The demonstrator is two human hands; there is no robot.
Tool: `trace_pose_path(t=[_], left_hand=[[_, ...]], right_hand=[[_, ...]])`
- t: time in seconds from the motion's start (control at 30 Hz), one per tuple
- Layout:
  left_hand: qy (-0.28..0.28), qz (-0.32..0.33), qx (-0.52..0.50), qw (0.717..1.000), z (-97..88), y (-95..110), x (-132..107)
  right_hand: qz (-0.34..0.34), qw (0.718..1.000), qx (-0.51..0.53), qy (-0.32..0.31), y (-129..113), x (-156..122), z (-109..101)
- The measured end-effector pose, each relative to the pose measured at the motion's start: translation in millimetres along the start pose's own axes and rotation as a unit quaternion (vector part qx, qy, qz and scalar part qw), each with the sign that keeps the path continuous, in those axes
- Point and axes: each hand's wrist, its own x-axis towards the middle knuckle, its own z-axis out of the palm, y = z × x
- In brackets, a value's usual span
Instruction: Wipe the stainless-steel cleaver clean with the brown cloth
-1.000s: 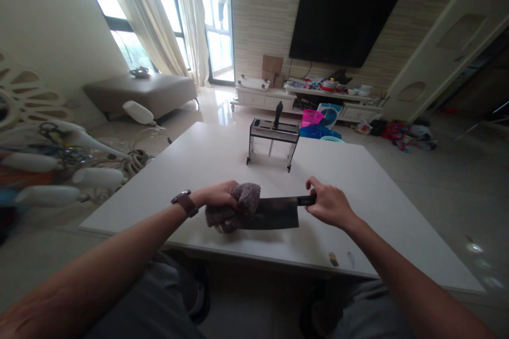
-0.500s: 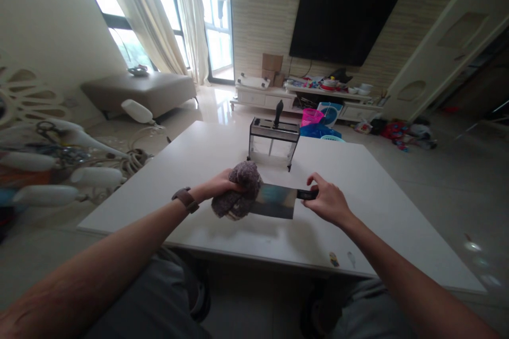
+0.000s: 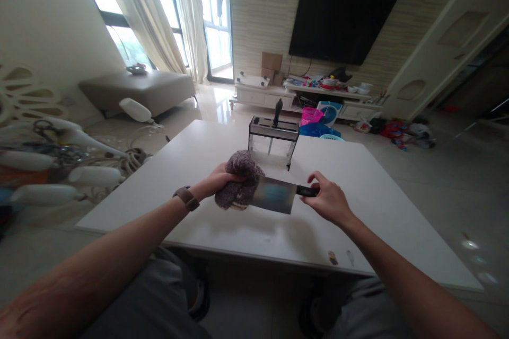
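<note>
A broad-bladed cleaver (image 3: 276,196) is held level above the white table (image 3: 342,169), its black handle to the right. My right hand (image 3: 328,198) is closed round that handle. Bunched in my left hand (image 3: 218,180) is a fuzzy purple-grey cloth (image 3: 238,190), wrapped over the far left end of the blade and hiding it. Behind the cloth a knife block (image 3: 273,140) with clear sides stands on the table. One black-handled knife (image 3: 278,111) sticks up from its top.
Two small stickers, one a yellow figure (image 3: 332,258), are on the table's near right edge. To the left stands a cluster of white lamp-like pieces with cables (image 3: 95,176). Beyond the table are a pink basket (image 3: 311,116) and a low TV cabinet (image 3: 254,97).
The cloth and my left hand have risen slightly along the blade's left end. The cleaver has tilted a little, its left end higher. My right hand keeps its hold.
</note>
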Motion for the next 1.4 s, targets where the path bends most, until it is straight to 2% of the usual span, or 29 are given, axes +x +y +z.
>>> trace_pose_path(t=[0.13,0.2,0.33,0.53,0.7,0.97,1.17,1.27,1.4], left_hand=[[0.030,-0.001,-0.033,0.999,-7.3,2,1],[0.025,-0.007,-0.073,0.997,-7.1,4,1],[-0.007,-0.018,-0.112,0.994,3.8,7,0],[0.027,-0.003,-0.089,0.996,15.4,11,7],[0.029,-0.002,-0.074,0.997,8.9,14,9],[0.067,0.000,-0.074,0.995,-7.6,10,5],[0.003,-0.011,-0.114,0.993,12.5,5,2],[0.024,-0.014,-0.096,0.995,23.1,1,5],[0.049,0.002,-0.078,0.996,25.3,1,10]], right_hand=[[0.004,1.000,-0.001,0.019,-1,2,-4],[0.002,1.000,0.003,0.028,-3,4,-4],[-0.001,0.999,0.007,0.045,-6,8,0],[0.004,0.999,0.013,0.053,-4,13,0],[0.001,0.998,0.011,0.066,-1,12,-5],[0.014,0.998,0.011,0.066,10,9,-7],[-0.004,0.998,0.006,0.063,2,10,-2],[-0.008,0.998,-0.008,0.065,0,12,-1],[-0.014,0.998,0.005,0.062,5,15,1]])
